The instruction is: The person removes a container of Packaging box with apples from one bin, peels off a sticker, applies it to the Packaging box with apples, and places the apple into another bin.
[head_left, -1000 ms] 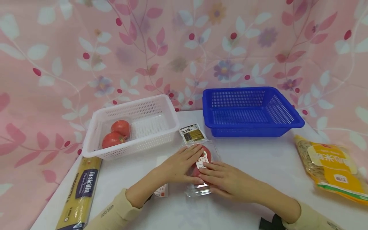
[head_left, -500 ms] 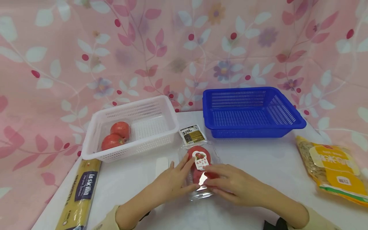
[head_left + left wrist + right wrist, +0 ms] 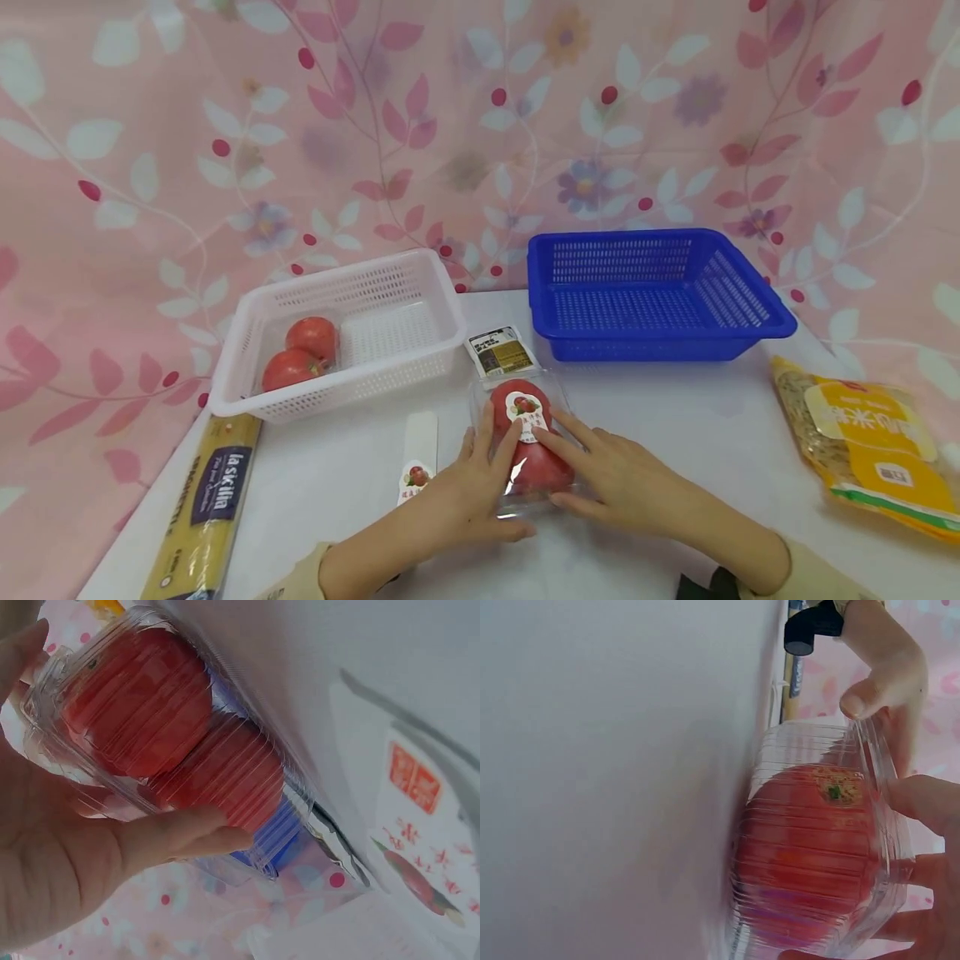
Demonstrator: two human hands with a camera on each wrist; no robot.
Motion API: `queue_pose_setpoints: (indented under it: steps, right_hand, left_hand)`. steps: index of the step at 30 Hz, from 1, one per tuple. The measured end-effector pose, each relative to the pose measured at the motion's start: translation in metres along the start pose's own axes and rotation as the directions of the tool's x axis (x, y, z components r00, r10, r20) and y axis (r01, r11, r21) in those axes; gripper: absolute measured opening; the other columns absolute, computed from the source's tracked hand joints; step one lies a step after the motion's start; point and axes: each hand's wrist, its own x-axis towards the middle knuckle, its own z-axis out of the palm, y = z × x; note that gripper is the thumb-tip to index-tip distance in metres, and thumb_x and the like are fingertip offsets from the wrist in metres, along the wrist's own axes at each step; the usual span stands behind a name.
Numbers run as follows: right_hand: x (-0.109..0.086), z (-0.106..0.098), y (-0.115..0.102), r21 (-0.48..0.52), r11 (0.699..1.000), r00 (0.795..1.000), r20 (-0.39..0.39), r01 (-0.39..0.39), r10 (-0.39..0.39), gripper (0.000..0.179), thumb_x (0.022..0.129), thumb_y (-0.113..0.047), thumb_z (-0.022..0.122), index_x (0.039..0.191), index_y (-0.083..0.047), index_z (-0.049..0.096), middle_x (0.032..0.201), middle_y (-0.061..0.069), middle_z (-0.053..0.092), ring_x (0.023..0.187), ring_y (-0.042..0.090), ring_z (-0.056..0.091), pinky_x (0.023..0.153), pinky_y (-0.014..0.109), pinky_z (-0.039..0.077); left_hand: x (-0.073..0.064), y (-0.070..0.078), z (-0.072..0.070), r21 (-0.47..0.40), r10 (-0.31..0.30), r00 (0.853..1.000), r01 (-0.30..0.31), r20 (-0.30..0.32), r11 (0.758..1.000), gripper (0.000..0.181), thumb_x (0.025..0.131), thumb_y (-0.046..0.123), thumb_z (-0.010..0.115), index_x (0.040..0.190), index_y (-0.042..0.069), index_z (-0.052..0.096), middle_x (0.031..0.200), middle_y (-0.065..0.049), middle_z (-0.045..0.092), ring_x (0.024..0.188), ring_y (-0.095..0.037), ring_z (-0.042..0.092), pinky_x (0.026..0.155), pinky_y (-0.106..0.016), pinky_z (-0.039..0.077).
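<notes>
Two red tomatoes (image 3: 542, 468) lie in a clear plastic clamshell box (image 3: 517, 505) at the middle of the table. A white sticker (image 3: 534, 429) with a tomato picture is on its lid. My left hand (image 3: 467, 496) touches the sticker with spread, mostly straight fingers, its thumb near the box's front end. From the other side, my right hand (image 3: 624, 483) reaches over the lid with extended fingertips at the sticker. In the right wrist view its fingers run along the edge of the lid (image 3: 889, 847). Beside my left hand lies a white strip (image 3: 422, 442) bearing another tomato sticker.
Behind the box lies a small black-and-gold packet (image 3: 501, 352). A white basket (image 3: 397, 371) with two more packed tomatoes (image 3: 311, 337) stands back left, a blue basket (image 3: 660, 346) back right. Spaghetti (image 3: 213, 492) lies left, a yellow grain bag (image 3: 873, 433) right.
Both hands lay over the lid, covering much of the sticker. My left hand has drawn back toward me and both hands' fingers have spread, so the sticker and strip show more.
</notes>
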Motion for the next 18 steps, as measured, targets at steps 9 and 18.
queue_pose_setpoints:
  steps: [9, 18]
  right_hand:
    - [0.003, 0.0, -0.008, 0.121, 0.991, 0.998, -0.018, -0.058, 0.061, 0.063, 0.085, -0.042, 0.061, 0.136, -0.011, 0.041, 0.141, 0.018, 0.034, 0.1, 0.033, 0.055, 0.077, 0.045, 0.05]
    - [-0.004, -0.004, -0.008, 0.19, 0.98, 0.996, -0.05, -0.065, 0.076, 0.065, 0.081, -0.037, 0.068, 0.136, -0.016, 0.041, 0.139, 0.02, 0.037, 0.108, 0.034, 0.053, 0.084, 0.047, 0.046]
  left_hand:
    - [-0.002, 0.003, 0.002, -0.072, 0.027, 0.998, -0.032, -0.061, 0.997, 0.098, 0.075, 0.042, 0.072, 0.147, 0.012, 0.013, 0.15, -0.022, -0.004, 0.12, -0.059, 0.026, 0.084, -0.05, 0.045]
    - [0.0, 0.013, 0.006, -0.072, 0.045, 0.989, -0.056, -0.142, 0.996, 0.089, 0.07, 0.037, 0.077, 0.142, 0.015, 0.03, 0.149, -0.02, 0.01, 0.116, -0.056, 0.034, 0.081, -0.052, 0.046]
